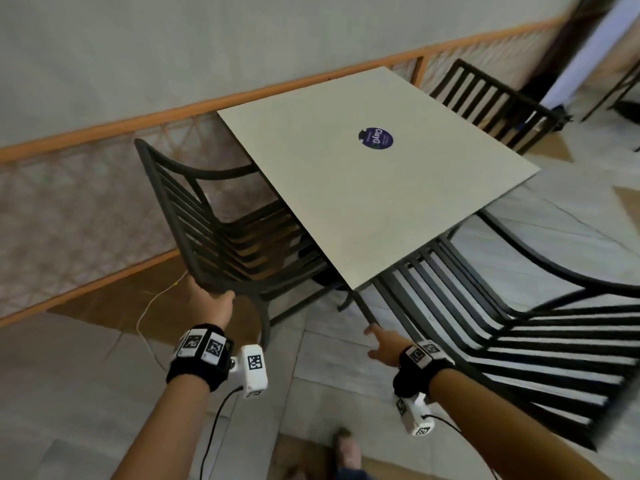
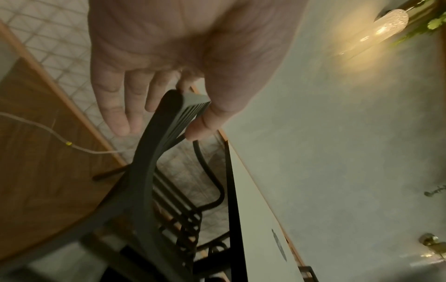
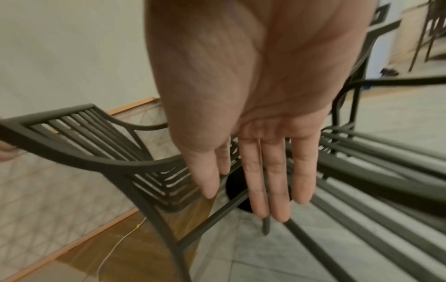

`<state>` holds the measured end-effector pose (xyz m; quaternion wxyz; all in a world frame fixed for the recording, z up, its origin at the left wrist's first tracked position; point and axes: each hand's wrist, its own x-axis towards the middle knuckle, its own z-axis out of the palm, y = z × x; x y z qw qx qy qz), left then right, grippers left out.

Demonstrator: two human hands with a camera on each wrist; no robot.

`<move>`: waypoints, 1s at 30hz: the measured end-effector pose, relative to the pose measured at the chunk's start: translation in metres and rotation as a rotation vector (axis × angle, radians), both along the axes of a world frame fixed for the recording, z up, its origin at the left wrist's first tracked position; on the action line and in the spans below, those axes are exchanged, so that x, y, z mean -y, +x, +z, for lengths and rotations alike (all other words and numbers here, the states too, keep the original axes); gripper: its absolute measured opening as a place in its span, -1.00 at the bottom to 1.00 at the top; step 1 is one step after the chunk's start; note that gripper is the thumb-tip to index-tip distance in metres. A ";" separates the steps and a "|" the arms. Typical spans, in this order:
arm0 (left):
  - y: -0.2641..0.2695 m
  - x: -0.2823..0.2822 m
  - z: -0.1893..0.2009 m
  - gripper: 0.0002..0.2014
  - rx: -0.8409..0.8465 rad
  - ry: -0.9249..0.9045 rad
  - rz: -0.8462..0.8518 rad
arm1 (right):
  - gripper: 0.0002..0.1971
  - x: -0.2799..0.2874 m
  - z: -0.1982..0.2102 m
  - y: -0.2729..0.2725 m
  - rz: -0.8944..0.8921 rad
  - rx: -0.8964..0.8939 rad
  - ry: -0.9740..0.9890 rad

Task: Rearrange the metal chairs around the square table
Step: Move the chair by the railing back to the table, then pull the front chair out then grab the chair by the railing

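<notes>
Three slatted black metal chairs [image 1: 221, 220] are surrounding one smooth square table [image 1: 363, 188]; left hand [image 1: 214, 303] is pinching a chair corner, right hand [image 1: 382, 346] is spreading flat.

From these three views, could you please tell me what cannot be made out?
- Table base: hidden under the square table top, head view.
- Right chair: cut off by the frame's right edge.
- Left hand grip on the left chair: fingertips hidden behind its backrest corner.
- Round sticker: small print unreadable.

black slatted chairs [image 1: 221, 237], cream table [image 1: 346, 188] — purple sticker [image 1: 376, 137]
</notes>
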<state>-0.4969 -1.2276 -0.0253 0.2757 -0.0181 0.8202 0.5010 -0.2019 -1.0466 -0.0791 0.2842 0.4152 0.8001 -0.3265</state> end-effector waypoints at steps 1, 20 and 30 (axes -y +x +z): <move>0.013 -0.001 -0.007 -0.03 0.050 0.001 0.019 | -0.49 -0.009 0.008 0.016 -0.023 0.009 0.020; 0.320 -0.198 -0.106 -0.91 0.369 -0.072 0.023 | -0.55 -0.287 0.067 0.255 0.016 0.022 0.187; 0.381 -0.268 -0.150 -0.69 0.557 -0.116 0.154 | -0.58 -0.433 0.003 0.272 0.070 0.099 0.268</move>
